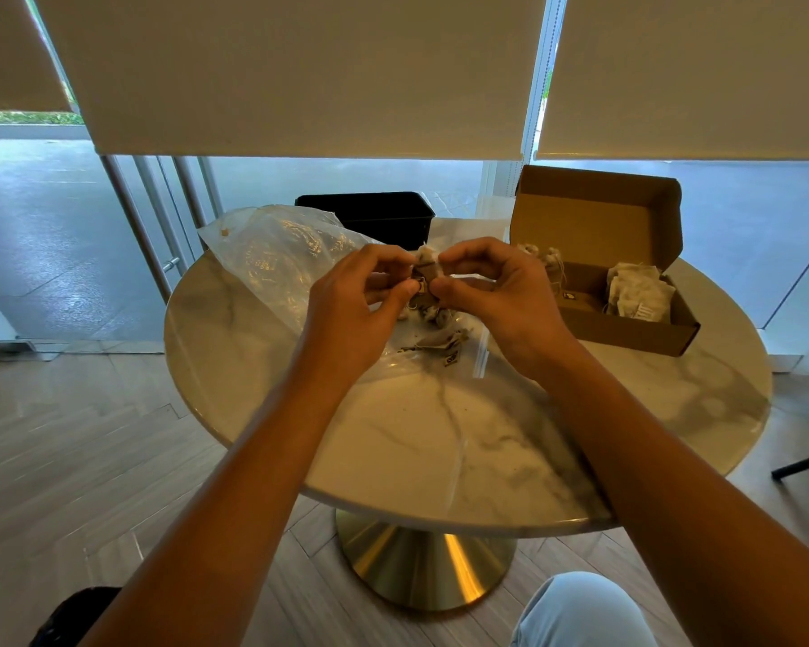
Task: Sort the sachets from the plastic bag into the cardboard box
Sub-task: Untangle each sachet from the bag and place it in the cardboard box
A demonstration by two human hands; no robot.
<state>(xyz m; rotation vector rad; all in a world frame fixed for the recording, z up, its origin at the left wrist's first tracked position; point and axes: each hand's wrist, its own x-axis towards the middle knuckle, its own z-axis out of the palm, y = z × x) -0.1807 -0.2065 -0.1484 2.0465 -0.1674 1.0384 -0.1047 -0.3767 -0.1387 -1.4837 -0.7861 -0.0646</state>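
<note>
Pinching one tea sachet (425,273) between them, the left hand (365,296) and right hand (496,291) each kept a closed grip on it, thumb against fingertips, apparently to untangle its string or straighten it before boxing. It was held above the round marble desk (440,436), over the mouth of the clear plastic bag (276,259), which lay flat and open toward the person, probably for easy reach. One cardboard box (627,301) stood at the right with its lid tipped back, near the right hand, so drops would be short; it held two clusters of sachets, a white stack (638,291) at its right end and a smaller bunch (545,259) at its left. A few loose sachets (444,343) lay on the bag, too tangled to count. One black container (370,217) sat behind.
</note>
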